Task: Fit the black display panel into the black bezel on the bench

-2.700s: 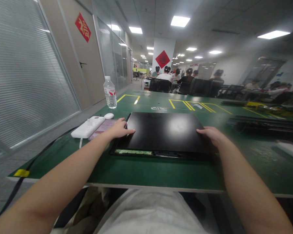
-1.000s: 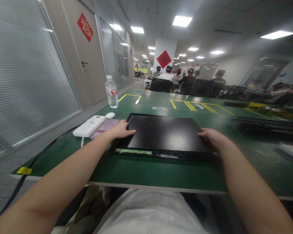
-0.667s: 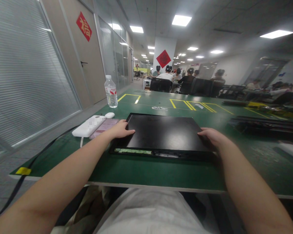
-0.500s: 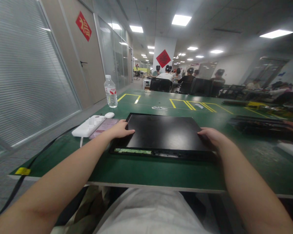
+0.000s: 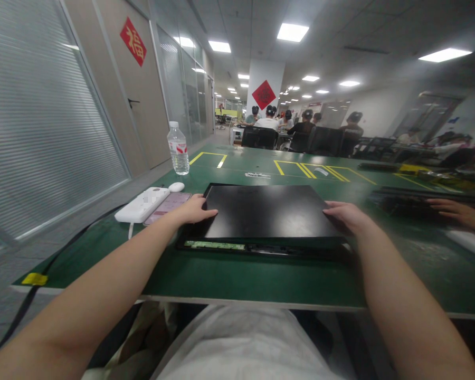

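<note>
A glossy black flat panel (image 5: pixel 267 211), like a display screen, lies over a shallow black frame (image 5: pixel 301 252) on the green table. My left hand (image 5: pixel 197 209) grips the panel's left edge, thumb on top, its fingers partly hidden. At the right edge my right hand (image 5: pixel 346 214) pinches the panel, thumb above and the other fingers mostly out of sight. Between the panel's near edge and the frame shows a narrow gap. A green circuit board strip (image 5: pixel 214 246) sits along the frame's near side, at the left.
Left of the panel are a white power strip-like block (image 5: pixel 141 205), a pinkish flat item (image 5: pixel 168 207) and a small white rounded object (image 5: pixel 176 187). A water bottle (image 5: pixel 178 149) stands behind them. At the right, another person's hand (image 5: pixel 455 211) is beside black parts (image 5: pixel 404 202).
The panel's near edge has risen from the frame, widening the gap there. Both my hands keep their hold on it. The other person's hand has reached further in from the right.
</note>
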Demonstrator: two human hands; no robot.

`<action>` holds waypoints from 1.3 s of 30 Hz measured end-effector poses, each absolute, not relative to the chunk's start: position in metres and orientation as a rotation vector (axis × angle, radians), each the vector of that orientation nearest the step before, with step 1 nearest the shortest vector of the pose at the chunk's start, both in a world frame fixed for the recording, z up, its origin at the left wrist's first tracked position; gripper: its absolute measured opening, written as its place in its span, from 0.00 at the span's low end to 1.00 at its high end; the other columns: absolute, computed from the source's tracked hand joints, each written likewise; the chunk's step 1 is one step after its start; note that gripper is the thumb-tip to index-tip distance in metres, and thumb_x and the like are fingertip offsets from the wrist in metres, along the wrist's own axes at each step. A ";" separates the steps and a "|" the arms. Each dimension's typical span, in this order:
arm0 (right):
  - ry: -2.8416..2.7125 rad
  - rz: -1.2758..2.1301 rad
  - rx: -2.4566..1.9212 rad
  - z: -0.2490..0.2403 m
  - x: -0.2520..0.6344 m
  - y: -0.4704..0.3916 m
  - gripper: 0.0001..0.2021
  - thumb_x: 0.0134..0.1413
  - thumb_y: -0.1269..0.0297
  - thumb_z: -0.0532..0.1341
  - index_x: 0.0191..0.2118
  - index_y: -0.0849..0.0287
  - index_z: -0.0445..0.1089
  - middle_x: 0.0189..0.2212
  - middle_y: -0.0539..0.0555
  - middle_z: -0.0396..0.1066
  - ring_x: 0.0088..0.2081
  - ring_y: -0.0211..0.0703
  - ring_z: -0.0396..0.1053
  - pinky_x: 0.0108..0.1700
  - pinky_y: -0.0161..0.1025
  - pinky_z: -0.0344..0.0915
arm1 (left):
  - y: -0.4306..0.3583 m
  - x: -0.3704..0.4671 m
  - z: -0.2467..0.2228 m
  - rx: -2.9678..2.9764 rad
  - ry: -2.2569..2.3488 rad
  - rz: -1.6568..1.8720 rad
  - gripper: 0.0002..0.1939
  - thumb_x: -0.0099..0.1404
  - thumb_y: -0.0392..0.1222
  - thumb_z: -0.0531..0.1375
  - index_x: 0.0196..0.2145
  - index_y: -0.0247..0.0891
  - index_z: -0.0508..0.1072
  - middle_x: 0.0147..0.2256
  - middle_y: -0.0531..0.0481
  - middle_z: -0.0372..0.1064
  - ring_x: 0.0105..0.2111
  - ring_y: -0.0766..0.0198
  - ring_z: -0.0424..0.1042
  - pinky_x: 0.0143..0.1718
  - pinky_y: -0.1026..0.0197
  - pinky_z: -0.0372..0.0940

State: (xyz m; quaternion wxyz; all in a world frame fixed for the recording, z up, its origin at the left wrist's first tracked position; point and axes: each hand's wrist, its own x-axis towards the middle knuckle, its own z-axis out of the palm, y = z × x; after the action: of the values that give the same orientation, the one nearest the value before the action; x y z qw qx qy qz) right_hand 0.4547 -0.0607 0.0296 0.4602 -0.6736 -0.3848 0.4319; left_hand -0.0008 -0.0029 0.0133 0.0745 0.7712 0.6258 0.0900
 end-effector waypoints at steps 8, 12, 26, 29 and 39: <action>-0.941 0.964 -1.706 0.003 0.470 -0.043 0.20 0.41 0.79 0.69 0.45 0.62 0.78 0.40 0.61 0.80 0.36 0.47 0.79 0.38 0.40 0.75 | -0.001 -0.001 0.012 2.330 1.822 0.202 0.39 0.62 0.64 0.55 0.58 0.29 0.73 0.66 0.32 0.59 0.64 0.44 0.64 0.63 0.55 0.60; -0.993 0.909 -1.751 0.000 0.472 -0.040 0.21 0.40 0.79 0.70 0.45 0.63 0.78 0.43 0.62 0.79 0.38 0.47 0.79 0.40 0.40 0.75 | 0.000 -0.001 0.011 2.332 1.829 0.210 0.38 0.61 0.64 0.56 0.56 0.30 0.74 0.64 0.32 0.62 0.63 0.44 0.65 0.61 0.55 0.61; -1.013 0.826 -1.900 0.017 0.464 -0.048 0.11 0.45 0.75 0.69 0.38 0.62 0.79 0.35 0.60 0.80 0.39 0.45 0.78 0.36 0.34 0.74 | 0.003 -0.002 0.009 2.303 1.839 0.227 0.38 0.59 0.65 0.56 0.55 0.32 0.74 0.64 0.33 0.63 0.63 0.43 0.65 0.62 0.54 0.61; -0.991 0.831 -1.892 0.023 0.459 -0.051 0.15 0.49 0.76 0.66 0.45 0.64 0.78 0.32 0.58 0.78 0.31 0.40 0.75 0.30 0.33 0.71 | 0.001 -0.001 0.010 2.274 1.842 0.240 0.37 0.60 0.63 0.56 0.57 0.33 0.73 0.65 0.34 0.62 0.64 0.44 0.64 0.62 0.54 0.61; -1.037 0.703 -1.904 0.030 0.451 -0.058 0.24 0.52 0.75 0.66 0.56 0.66 0.70 0.27 0.56 0.76 0.25 0.39 0.72 0.28 0.33 0.71 | -0.004 0.003 0.013 2.250 1.863 0.276 0.35 0.61 0.57 0.59 0.60 0.31 0.71 0.66 0.34 0.61 0.65 0.47 0.64 0.63 0.58 0.59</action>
State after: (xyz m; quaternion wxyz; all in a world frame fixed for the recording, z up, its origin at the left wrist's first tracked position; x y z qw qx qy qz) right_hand 0.4505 -0.0582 0.0301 0.4179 -0.7590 -0.4134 0.2801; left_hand 0.0031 -0.0041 0.0134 0.1035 0.7626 0.6316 0.0934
